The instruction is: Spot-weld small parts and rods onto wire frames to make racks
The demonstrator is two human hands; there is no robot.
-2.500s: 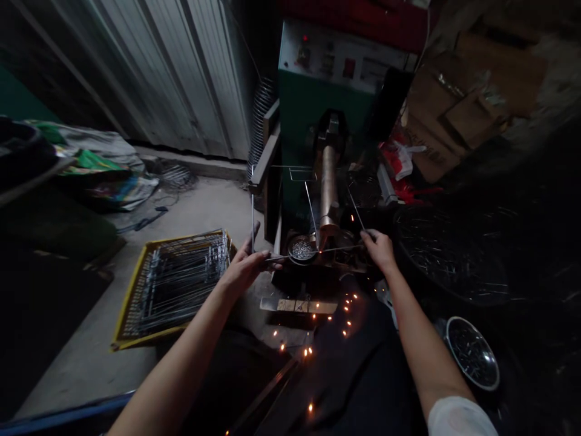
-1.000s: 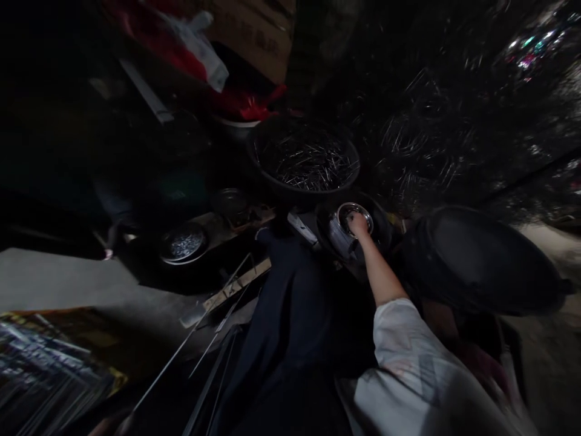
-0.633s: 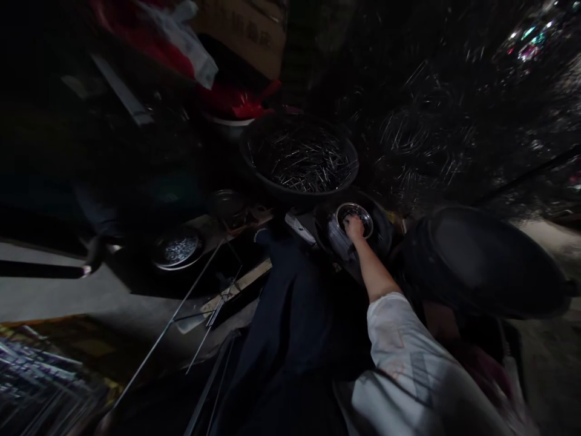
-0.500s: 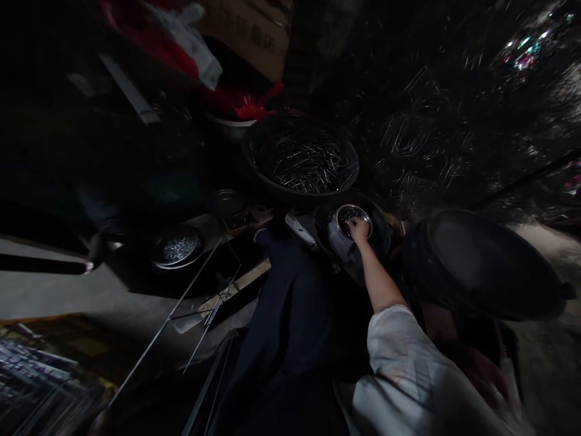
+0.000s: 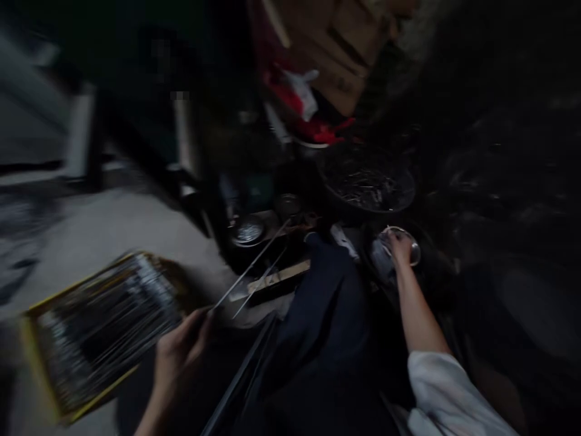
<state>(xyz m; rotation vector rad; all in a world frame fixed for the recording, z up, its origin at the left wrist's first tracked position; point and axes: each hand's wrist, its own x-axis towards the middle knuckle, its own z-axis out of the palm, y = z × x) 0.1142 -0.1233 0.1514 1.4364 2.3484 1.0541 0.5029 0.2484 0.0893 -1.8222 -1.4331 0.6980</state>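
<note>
At far left, a yellow-framed crate [image 5: 102,333] of wire racks lies on the concrete floor [image 5: 113,236]. Just right of it, the left hand [image 5: 179,357] is clenched on thin metal rods [image 5: 252,264] that angle up and away. Further right sits a black basin [image 5: 365,184] of metal pins, and the right hand [image 5: 402,248] reaches into a steel bowl [image 5: 414,254], too blurred to tell whether it grasps anything

The right hand [image 5: 402,245] is hiding the inside of the steel bowl [image 5: 414,254] at three o'clock; the yellow tray [image 5: 102,333] at eight is showing blurry.
</note>
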